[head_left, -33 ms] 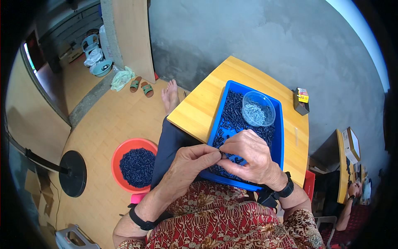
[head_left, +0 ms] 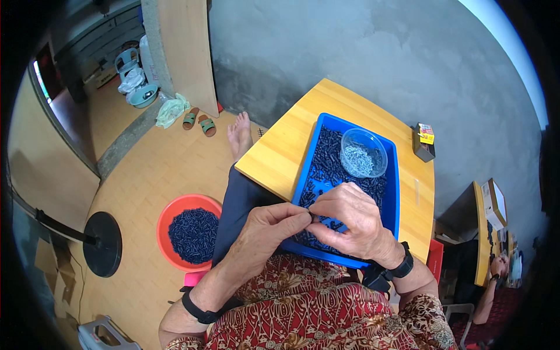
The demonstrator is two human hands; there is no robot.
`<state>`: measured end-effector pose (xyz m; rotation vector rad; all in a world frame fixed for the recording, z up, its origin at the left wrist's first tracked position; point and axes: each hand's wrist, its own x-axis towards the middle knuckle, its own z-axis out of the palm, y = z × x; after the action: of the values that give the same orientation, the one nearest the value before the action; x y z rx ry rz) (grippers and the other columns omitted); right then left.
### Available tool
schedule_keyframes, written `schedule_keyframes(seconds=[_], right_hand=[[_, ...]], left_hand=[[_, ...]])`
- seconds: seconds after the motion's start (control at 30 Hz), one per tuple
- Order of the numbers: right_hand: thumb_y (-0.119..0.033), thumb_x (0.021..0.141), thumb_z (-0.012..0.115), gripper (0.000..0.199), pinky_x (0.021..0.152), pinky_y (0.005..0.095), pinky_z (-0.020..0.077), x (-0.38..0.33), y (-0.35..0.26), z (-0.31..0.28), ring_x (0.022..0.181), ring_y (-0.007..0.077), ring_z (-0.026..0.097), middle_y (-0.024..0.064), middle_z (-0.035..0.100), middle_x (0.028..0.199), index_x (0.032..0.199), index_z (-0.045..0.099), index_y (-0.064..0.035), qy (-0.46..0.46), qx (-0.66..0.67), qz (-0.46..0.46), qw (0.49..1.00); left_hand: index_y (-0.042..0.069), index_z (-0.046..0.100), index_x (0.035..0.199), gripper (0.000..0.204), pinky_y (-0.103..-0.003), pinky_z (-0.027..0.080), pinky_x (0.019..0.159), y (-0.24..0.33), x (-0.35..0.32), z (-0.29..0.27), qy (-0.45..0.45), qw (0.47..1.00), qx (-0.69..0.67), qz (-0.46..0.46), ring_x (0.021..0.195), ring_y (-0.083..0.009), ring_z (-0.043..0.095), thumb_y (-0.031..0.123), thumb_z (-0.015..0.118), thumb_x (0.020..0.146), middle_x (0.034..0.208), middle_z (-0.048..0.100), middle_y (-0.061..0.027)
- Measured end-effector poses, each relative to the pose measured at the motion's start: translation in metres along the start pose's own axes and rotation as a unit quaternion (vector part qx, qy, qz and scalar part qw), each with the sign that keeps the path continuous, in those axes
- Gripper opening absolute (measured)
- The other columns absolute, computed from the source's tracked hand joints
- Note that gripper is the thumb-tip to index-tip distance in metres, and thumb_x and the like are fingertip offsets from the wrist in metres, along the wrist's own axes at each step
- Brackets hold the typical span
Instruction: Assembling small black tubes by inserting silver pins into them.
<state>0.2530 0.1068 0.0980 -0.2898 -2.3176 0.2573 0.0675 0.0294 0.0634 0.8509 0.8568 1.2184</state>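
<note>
Over the near edge of a blue tray (head_left: 394, 192), my left hand (head_left: 269, 230) and my right hand (head_left: 350, 219) meet fingertip to fingertip. Both are closed in a pinch around a small dark piece (head_left: 313, 218), mostly covered by the fingers. Many short, dark cylindrical pieces (head_left: 328, 153) lie loose in the tray. Among them, toward the tray's far right corner, stands a clear round tub (head_left: 382, 153) holding small, shiny silvery parts (head_left: 357, 160) too fine to make out singly.
The tray rests on a yellow wooden table (head_left: 280, 143) against a grey wall. A dark box (head_left: 424, 143) sits at the table's right edge. On the floor to my left are an orange-red basin (head_left: 165, 248) of similar dark pieces and a round black base (head_left: 102, 245). Another person's hand (head_left: 497, 266) shows far right.
</note>
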Motion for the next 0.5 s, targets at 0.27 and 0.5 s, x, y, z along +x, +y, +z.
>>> schedule_keyframes(seconds=[0.27, 0.5], right_hand=[[-0.005, 0.071, 0.081, 0.031, 0.066, 0.0355, 0.0468, -0.0023, 0.0013, 0.0043, 0.077, 0.0249, 0.064, 0.0087, 0.066, 0.088, 0.098, 0.067, -0.0029, 0.016, 0.004, 0.000, 1.000], [-0.004, 0.069, 0.080, 0.032, 0.067, 0.0361, 0.0477, -0.0051, 0.0019, 0.0039, 0.077, 0.0253, 0.063, 0.0092, 0.066, 0.089, 0.099, 0.068, -0.0031, 0.013, -0.002, -0.002, 1.000]], left_hand=[[-0.001, 0.070, 0.112, 0.025, -0.021, 0.045, 0.080, -0.0012, 0.0001, -0.0002, -0.002, 0.999, 0.012, 0.030, 0.089, -0.0047, 0.058, 0.018, 0.069, 0.095, 0.098, 0.069, -0.0007], [-0.001, 0.071, 0.110, 0.023, -0.021, 0.046, 0.081, -0.0020, 0.0009, 0.0006, 0.010, 1.000, 0.014, 0.024, 0.089, -0.0050, 0.060, 0.016, 0.069, 0.095, 0.098, 0.070, -0.0017]])
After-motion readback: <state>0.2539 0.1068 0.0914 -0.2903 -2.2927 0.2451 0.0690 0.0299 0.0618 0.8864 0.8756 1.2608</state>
